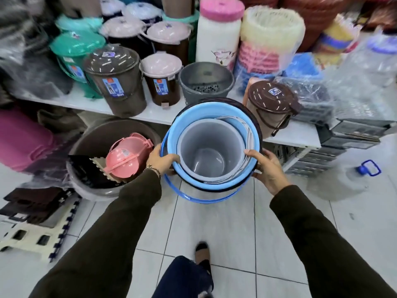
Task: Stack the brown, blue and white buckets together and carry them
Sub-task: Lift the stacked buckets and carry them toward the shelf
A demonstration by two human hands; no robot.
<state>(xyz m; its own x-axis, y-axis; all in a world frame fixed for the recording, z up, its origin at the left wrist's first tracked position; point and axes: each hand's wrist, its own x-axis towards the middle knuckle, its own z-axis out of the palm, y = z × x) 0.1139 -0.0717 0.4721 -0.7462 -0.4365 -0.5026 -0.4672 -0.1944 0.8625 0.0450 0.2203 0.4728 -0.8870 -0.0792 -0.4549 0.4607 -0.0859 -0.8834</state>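
Holding the nested stack by its rim, the left hand (pixel 162 161) and right hand (pixel 267 172) sit on opposite sides; fingers of both are closed over the rim edge, thumbs hooked inside. White bucket (pixel 211 154) innermost, mouth facing up toward the camera, long axis running roughly vertical with a slight tilt away from the person. Blue bucket (pixel 178 130) around it; white one sits off-centre, pushed toward the near-left wall. Brown bucket (pixel 256 123) outermost, only a dark rim arc visible on the far and right side. Blue handle (pixel 206 198) hangs loose below the near rim

Stack is held in the air over the tiled floor (pixel 214 229), in front of the white shelf (pixel 150 114). Far rim lies close to the shelf edge and to the grey tub (pixel 205 82); small brown lidded bin (pixel 270 106) just right of the stack. Large tub (pixel 90 143) holding a pink container (pixel 126 157) near the left hand. Open floor behind and toward the person; folded stools (pixel 36 222) at lower left, well apart
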